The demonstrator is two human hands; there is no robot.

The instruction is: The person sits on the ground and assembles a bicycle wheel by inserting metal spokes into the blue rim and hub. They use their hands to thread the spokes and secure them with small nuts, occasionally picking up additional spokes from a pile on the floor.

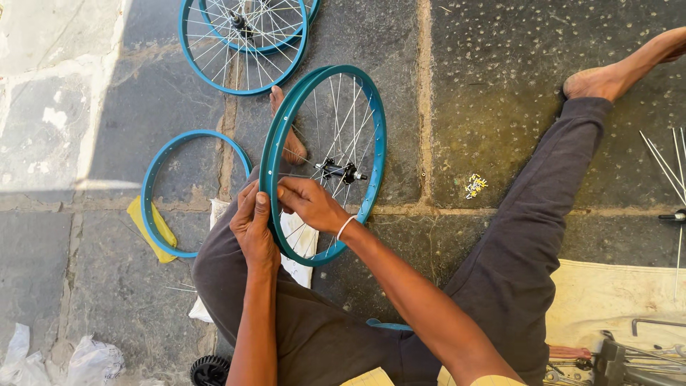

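Note:
A teal bicycle wheel rim [376, 136] with silver spokes and a black hub [338, 171] stands upright between my legs. My left hand [254, 225] grips the rim's near edge from the outside. My right hand [309, 202] reaches in among the spokes at the same spot on the rim, fingers pinched there. A white band circles my right wrist. My bare left foot [291, 143] shows behind the wheel, and my right leg in dark trousers [529, 236] stretches away to the right.
A bare teal rim [152, 179] lies on the stone floor at left over a yellow cloth [161, 229]. Two spoked teal wheels [243, 43] lie at the top. Small yellow spoke nipples [474, 185] sit on the floor. Loose spokes [668, 168] and tools [614, 357] lie at right.

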